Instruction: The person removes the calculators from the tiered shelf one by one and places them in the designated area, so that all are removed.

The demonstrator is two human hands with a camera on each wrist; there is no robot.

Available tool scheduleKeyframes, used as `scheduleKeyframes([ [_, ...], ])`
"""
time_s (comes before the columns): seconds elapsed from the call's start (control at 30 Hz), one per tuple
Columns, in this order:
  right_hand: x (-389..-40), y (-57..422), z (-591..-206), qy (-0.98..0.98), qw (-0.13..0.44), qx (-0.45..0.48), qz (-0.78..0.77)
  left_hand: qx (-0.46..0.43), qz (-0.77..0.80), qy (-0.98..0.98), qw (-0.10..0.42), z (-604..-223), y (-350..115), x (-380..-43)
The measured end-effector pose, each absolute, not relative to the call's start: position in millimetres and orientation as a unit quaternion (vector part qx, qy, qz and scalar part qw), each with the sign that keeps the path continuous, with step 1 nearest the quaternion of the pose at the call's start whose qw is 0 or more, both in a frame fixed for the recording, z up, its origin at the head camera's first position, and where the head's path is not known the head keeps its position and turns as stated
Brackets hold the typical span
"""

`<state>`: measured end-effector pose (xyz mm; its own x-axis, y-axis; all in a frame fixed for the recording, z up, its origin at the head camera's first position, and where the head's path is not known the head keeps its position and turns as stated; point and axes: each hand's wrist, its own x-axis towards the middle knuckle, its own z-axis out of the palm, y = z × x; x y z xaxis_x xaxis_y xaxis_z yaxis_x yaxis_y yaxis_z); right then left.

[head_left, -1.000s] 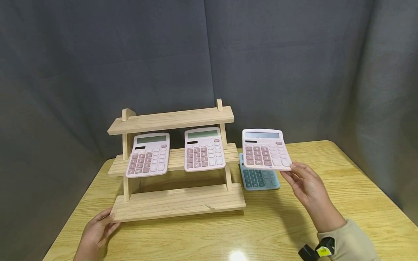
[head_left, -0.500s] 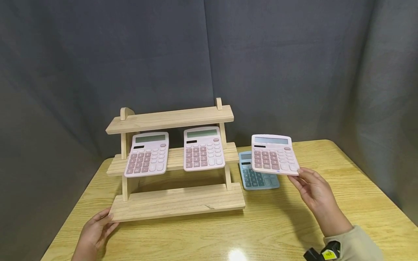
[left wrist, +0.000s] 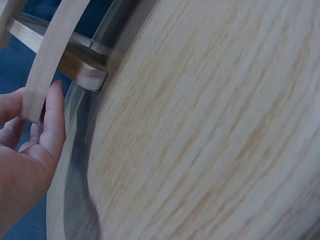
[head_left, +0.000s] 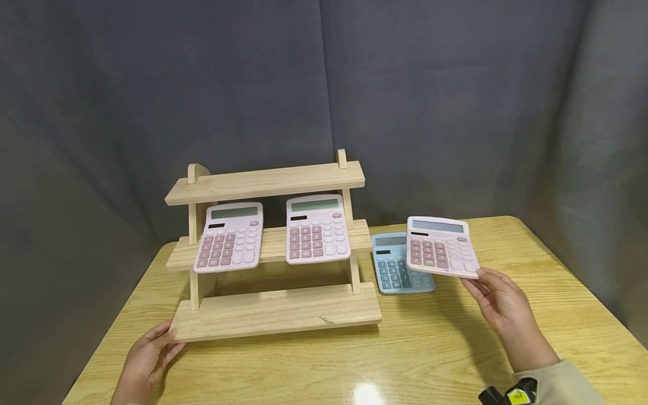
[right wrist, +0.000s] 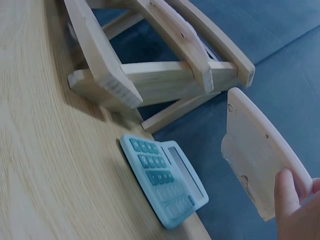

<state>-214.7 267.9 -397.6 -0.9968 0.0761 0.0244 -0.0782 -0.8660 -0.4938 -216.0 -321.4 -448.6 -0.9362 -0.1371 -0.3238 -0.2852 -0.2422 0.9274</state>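
My right hand (head_left: 503,306) pinches a pink calculator (head_left: 440,247) by its lower right corner, holding it up in the air. In the right wrist view the back of this pink calculator (right wrist: 255,155) shows, with the thumb against it. Behind and below it, a blue calculator (head_left: 392,270) lies on the table, partly covered in the head view. My left hand (head_left: 149,354) grips the front left corner of the wooden shelf (head_left: 275,315), thumb above the board. Two more pink calculators, a left one (head_left: 230,239) and a right one (head_left: 317,230), lean on the middle tier.
The wooden table (head_left: 405,354) carries the three-tier shelf left of centre. A grey curtain (head_left: 430,112) hangs behind the table and along its sides. The blue calculator lies close to the shelf's right end.
My right hand has carried the pink calculator to the right and lower, uncovering more of the blue calculator. The left hand keeps its grip on the shelf corner.
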Motion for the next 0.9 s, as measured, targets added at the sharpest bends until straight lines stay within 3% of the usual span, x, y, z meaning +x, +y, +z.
scheduleKeyframes([
  [0.9,-216.3,307.5,-419.5,-0.241,0.061,-0.124,0.961,-0.166,0.769,0.617,0.033,-447.0,-319.5,-214.8],
])
